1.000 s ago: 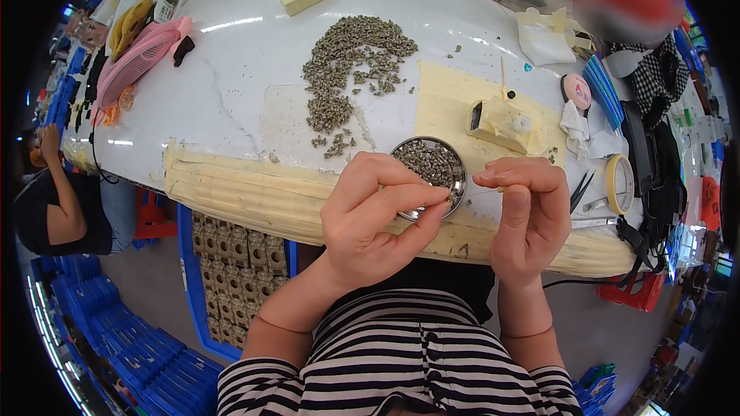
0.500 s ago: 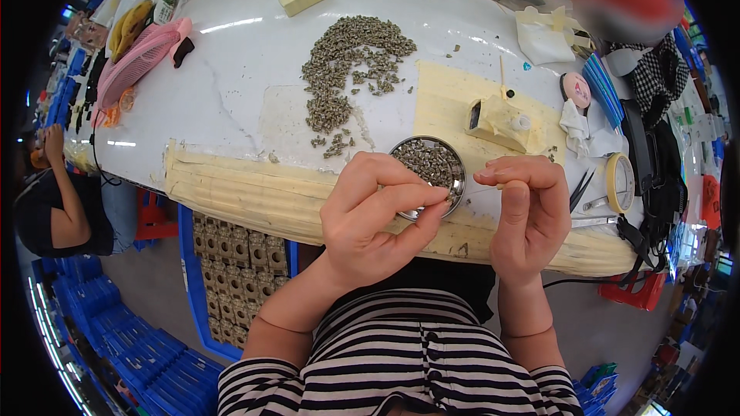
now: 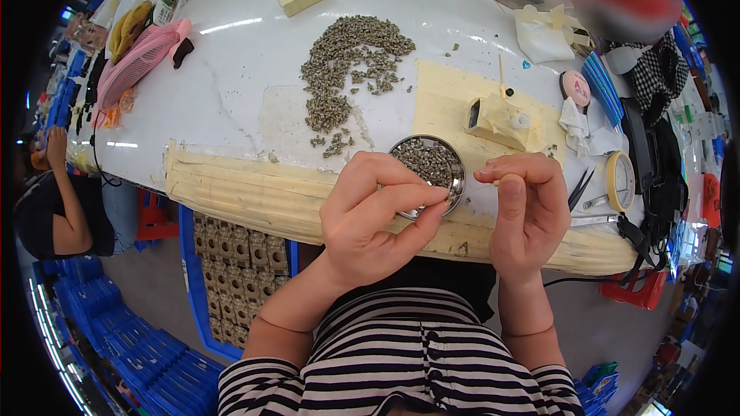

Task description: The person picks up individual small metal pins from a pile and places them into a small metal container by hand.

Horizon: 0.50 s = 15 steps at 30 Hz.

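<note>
Over the near edge of the table, my left hand (image 3: 378, 212) pinches a small metal part between thumb and fingertip; most of it is hidden. Just behind its fingers stands a round metal dish (image 3: 460, 177) holding many small silvery metal parts (image 3: 424, 158). To the right of the dish, my right hand (image 3: 532, 204) is raised with the fingers bent and the thumb against them. A tiny pale tip shows by that thumb, too small to name. Beyond the dish, a large pile of the same metal parts (image 3: 327, 69) lies loose on the white table (image 3: 231, 69).
A block wrapped in cream tape (image 3: 501, 123) stands right of the dish. Tweezers (image 3: 580, 190) and a tape roll (image 3: 620, 182) lie at the right. Below the table's left edge sits a blue crate (image 3: 193, 293) of metal blocks. Another person (image 3: 69, 208) sits at the far left.
My right thumb has shifted slightly left and up against the bent fingers. My left hand stays nearly still, keeping its pinch.
</note>
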Each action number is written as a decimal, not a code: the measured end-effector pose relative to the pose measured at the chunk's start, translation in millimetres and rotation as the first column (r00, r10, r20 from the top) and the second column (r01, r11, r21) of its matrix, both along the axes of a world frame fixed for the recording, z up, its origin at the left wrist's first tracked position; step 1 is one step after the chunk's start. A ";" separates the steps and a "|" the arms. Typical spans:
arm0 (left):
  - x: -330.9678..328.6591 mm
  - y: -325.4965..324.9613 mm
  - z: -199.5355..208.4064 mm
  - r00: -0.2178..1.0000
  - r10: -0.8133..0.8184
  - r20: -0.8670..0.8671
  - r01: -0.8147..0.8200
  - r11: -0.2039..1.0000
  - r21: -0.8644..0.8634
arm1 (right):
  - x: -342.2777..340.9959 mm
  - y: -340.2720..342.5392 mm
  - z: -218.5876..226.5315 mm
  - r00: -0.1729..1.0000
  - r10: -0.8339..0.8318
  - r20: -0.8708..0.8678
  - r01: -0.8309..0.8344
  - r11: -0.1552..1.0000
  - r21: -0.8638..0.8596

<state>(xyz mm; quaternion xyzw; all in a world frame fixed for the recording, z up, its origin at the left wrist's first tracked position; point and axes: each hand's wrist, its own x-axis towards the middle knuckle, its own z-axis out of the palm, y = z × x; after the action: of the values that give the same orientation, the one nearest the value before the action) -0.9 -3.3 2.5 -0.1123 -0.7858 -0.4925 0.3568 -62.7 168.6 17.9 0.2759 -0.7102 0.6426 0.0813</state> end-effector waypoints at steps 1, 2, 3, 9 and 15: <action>0.0 -0.1 0.1 1.000 0.000 0.001 0.000 1.000 0.000 | -0.2 0.0 0.5 1.000 0.002 -0.001 -0.002 1.000 0.003; 0.0 -0.2 0.1 1.000 -0.001 0.002 0.001 1.000 -0.001 | -0.5 -0.1 0.8 1.000 0.003 -0.002 -0.003 1.000 0.007; 0.2 0.0 0.2 1.000 -0.001 0.004 0.001 1.000 0.002 | -0.6 0.0 1.0 1.000 0.005 0.001 -0.005 1.000 0.008; -0.3 -0.1 0.3 1.000 -0.004 -0.002 0.005 1.000 0.002 | -1.5 1.4 2.6 0.999 0.029 0.034 -0.029 1.000 0.005; -0.5 -0.5 -0.4 1.000 -0.014 -0.003 0.014 1.000 0.008 | -0.7 2.2 5.6 0.990 0.053 0.134 -0.031 0.987 -0.155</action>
<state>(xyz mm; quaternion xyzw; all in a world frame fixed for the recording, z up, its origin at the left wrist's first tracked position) -1.5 -3.8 2.1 -0.1169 -0.7825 -0.4980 0.3549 -63.4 170.8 23.5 0.2389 -0.6567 0.7142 0.0396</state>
